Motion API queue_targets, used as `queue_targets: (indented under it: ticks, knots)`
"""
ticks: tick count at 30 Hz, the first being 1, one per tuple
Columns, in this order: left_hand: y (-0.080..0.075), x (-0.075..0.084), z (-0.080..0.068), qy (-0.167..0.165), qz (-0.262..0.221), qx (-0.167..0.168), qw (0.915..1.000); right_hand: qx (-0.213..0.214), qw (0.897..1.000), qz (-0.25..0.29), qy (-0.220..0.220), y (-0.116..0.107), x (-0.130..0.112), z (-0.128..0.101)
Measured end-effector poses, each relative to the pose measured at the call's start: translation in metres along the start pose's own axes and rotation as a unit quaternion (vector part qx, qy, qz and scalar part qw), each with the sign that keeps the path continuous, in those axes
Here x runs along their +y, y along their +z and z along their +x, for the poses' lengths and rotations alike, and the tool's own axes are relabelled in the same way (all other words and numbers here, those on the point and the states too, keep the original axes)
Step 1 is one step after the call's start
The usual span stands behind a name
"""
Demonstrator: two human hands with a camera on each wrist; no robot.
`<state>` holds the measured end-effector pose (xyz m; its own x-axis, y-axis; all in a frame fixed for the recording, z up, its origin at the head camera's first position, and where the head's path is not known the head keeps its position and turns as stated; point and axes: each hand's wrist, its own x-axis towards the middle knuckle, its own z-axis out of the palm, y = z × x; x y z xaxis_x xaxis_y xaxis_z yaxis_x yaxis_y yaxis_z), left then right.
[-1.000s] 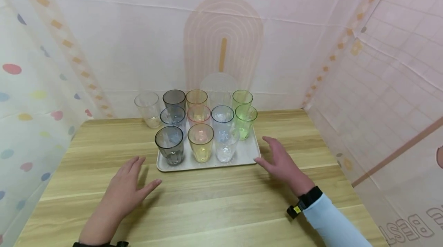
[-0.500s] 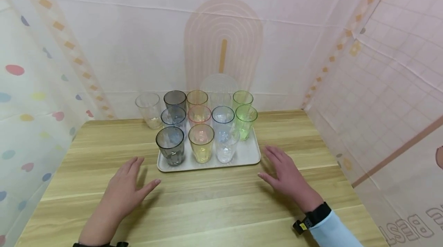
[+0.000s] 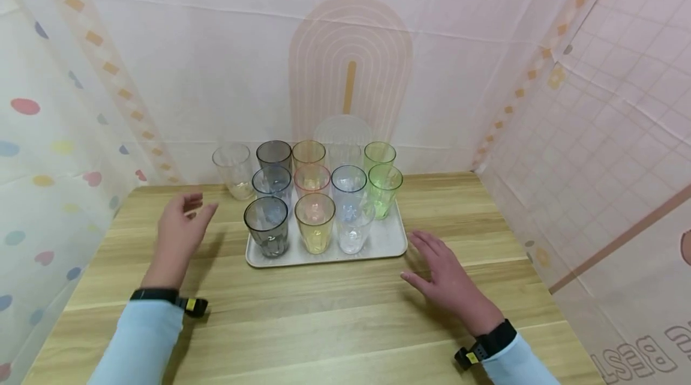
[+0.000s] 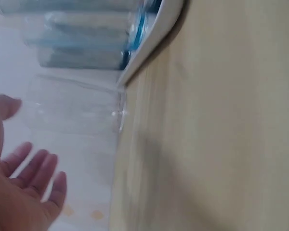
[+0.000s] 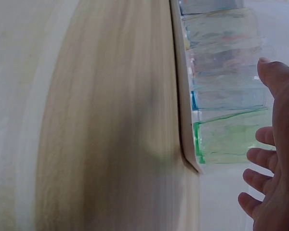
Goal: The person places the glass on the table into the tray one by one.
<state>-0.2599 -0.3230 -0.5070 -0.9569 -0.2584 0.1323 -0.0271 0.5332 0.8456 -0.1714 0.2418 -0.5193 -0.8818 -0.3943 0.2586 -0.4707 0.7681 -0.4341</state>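
Note:
A clear glass [image 3: 234,172] stands on the wooden table, just left of the tray. My left hand [image 3: 180,229] hovers in front of it and to its left, fingers loosely bent and holding nothing; the left wrist view shows the clear glass [image 4: 77,106] a short way beyond the fingertips. My right hand [image 3: 445,280] hangs relaxed off the front right corner of the white tray [image 3: 391,245], touching nothing. On the tray stand several tumblers, among them a grey glass [image 3: 267,229], a yellow glass [image 3: 315,226], a clear glass [image 3: 353,232] and a green glass [image 3: 384,190].
The tumblers on the tray stand close together in rows. Behind the wooden table [image 3: 324,319] hangs a patterned cloth [image 3: 232,73], and more cloth closes off the left and right sides.
My left hand has moved forward, away from me, toward the clear glass beside the tray. My right hand has drawn back slightly from the tray's corner. The glasses have not moved.

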Motion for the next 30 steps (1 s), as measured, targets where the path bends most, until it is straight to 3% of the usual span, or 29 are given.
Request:
queue_targets:
  ticks: [3,6,9,14,22,30]
  knots:
    - [0.015,0.001,0.038,0.019,-0.02,-0.004,0.9996,0.0,1.0,0.011,0.004,-0.002,-0.001,-0.001]
    - [0.028,0.001,0.065,0.038,-0.032,-0.006,0.9987,0.0,1.0,0.022,0.006,-0.003,-0.001,-0.003]
    - [0.037,0.002,0.081,0.049,-0.038,-0.005,0.9981,0.003,1.0,0.027,0.005,-0.004,0.0,-0.005]
    - [0.048,0.003,0.091,0.039,-0.042,0.014,0.9982,0.013,0.999,0.029,0.003,-0.007,0.002,-0.008]
    - [0.03,0.005,0.07,0.006,-0.05,0.024,0.9984,0.011,0.999,0.04,0.007,-0.01,-0.001,-0.008]
    - [-0.015,0.012,0.01,0.002,-0.008,0.033,0.9994,0.015,0.998,0.061,0.004,-0.013,-0.004,-0.009]
